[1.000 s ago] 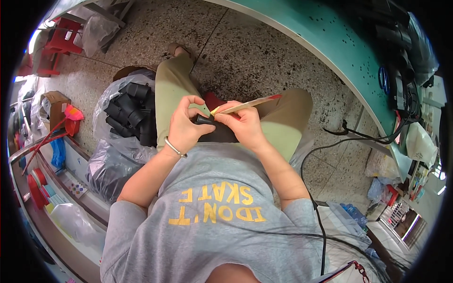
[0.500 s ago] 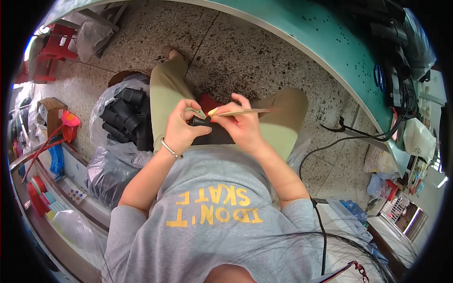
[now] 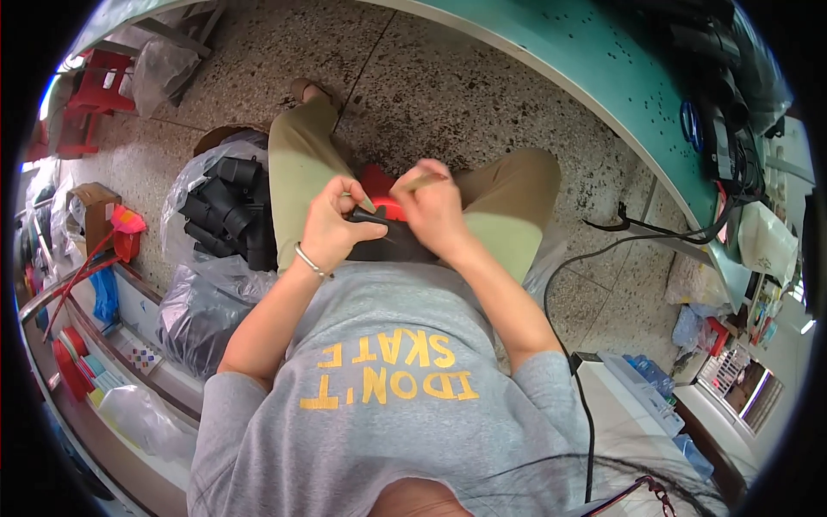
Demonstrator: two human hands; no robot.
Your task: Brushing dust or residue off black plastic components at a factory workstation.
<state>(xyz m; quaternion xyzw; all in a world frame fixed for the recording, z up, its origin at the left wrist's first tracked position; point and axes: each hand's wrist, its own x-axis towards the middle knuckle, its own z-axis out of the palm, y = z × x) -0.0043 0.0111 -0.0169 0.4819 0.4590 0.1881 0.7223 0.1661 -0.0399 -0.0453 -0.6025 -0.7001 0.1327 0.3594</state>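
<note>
Above my lap, my left hand (image 3: 332,226) pinches a small black plastic part (image 3: 369,216) between thumb and fingers. Close to its right is my right hand (image 3: 431,211), curled and slightly smeared by motion, with a thin tan stick-like tool (image 3: 424,182) in its fingers. Most of that tool is hidden by the hand, and its kind is unclear. To the left of my leg, several black tubular plastic parts (image 3: 231,207) fill a clear plastic bag (image 3: 177,194).
A green-topped table (image 3: 586,60) curves across the far right, carrying black parts and cables. Its black cable (image 3: 560,293) loops down beside my right leg. Between my legs is a red object (image 3: 383,185). Red stools (image 3: 102,82) stand far left, and a rail-edged shelf (image 3: 129,293) lies left.
My right hand has turned over and shifted slightly, and the tan stick now shows much shorter. The red object between my legs shows more. My left hand stays nearly in place with the black part.
</note>
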